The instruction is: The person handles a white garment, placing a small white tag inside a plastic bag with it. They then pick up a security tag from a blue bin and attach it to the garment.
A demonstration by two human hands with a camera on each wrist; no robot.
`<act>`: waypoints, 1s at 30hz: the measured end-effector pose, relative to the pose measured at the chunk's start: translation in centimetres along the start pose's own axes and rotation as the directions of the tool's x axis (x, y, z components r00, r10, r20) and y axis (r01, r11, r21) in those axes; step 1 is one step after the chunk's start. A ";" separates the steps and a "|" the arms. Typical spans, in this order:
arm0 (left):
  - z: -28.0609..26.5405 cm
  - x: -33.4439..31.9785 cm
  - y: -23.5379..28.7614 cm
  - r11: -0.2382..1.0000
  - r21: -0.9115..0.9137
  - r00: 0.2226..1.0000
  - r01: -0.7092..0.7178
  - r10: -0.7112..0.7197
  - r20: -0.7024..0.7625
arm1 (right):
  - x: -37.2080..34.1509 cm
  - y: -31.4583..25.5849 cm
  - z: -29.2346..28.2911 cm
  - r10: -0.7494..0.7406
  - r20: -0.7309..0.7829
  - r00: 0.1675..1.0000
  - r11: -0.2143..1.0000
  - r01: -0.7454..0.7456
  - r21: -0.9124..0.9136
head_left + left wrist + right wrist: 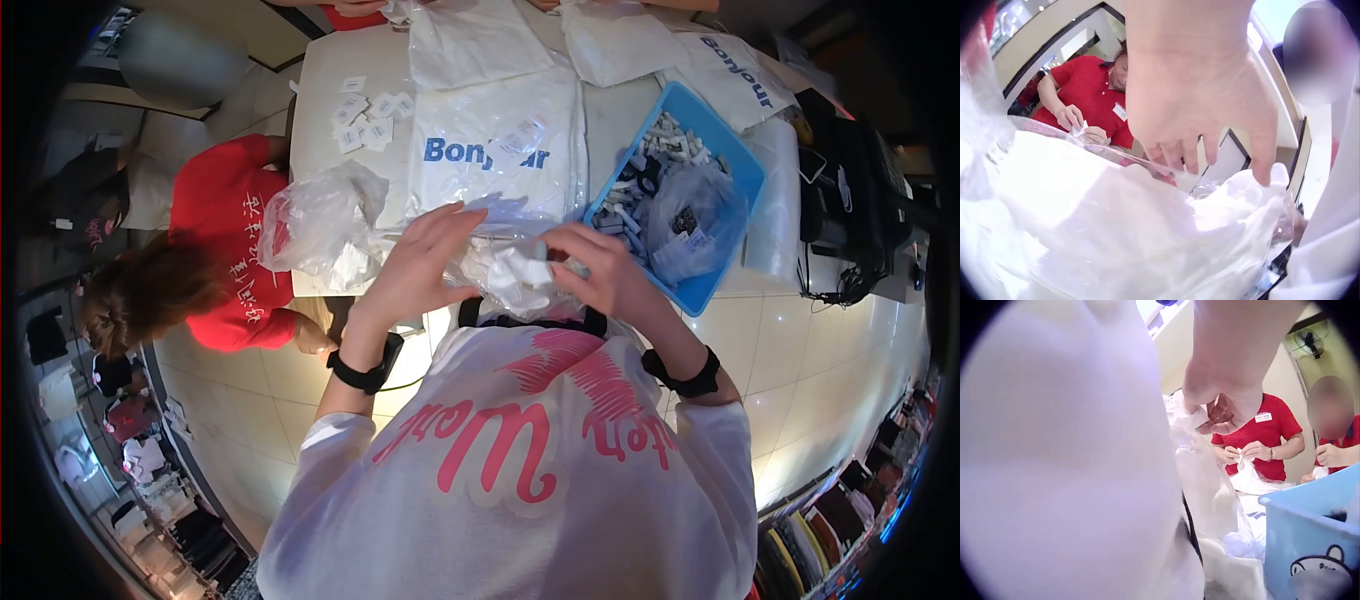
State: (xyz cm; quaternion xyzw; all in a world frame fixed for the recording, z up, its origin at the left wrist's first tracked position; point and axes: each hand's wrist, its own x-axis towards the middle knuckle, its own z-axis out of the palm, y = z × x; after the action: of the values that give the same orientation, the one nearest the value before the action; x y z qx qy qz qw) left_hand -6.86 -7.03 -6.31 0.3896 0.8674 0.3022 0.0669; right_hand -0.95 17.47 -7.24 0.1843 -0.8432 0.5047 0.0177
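A white garment [520, 275] lies bunched in clear plastic at the table's near edge, between my two hands. My right hand [605, 275] pinches a bit of its white cloth [1192, 416] between thumb and fingers. Over the left side of the bundle, my left hand [430, 265] spreads with straight fingers and holds nothing. In the left wrist view its thumb comes down right at the white cloth [1235, 200]. Just beyond, a bagged white garment with blue "Bonjour" lettering [450, 150] lies flat on the table [320, 110].
A blue bin [745, 215] of small grey and white tags stands at the right. At the left are a crumpled clear bag [320, 215] and scattered white labels [375, 130]. A person in red [225, 210] is close by on the left; others work across the table.
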 end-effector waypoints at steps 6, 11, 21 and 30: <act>2.0 0.3 -0.6 0.998 0.031 0.999 -0.047 0.047 -0.016 | -1.4 -0.3 3.1 -0.166 0.150 0.975 0.920 0.208 -0.332; 2.1 0.2 0.0 0.998 0.053 0.999 -0.038 0.037 0.032 | -1.4 -1.5 0.7 -0.160 0.159 0.974 0.826 0.220 -0.519; 2.0 1.1 1.5 0.990 0.137 0.999 -0.037 0.034 0.023 | -2.7 -0.4 0.1 0.004 0.356 0.934 0.742 0.236 -0.627; 1.6 1.6 4.0 0.983 0.161 0.962 -0.083 0.037 0.269 | -5.0 1.5 4.6 -0.422 0.252 0.871 0.732 0.491 -0.471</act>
State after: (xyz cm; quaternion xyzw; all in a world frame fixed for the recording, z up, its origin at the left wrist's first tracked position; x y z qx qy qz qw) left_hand -4.84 -3.11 -5.16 0.4568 0.8613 0.1736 0.1393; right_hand 3.93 15.64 -11.89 0.4060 -0.8754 0.2240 0.1365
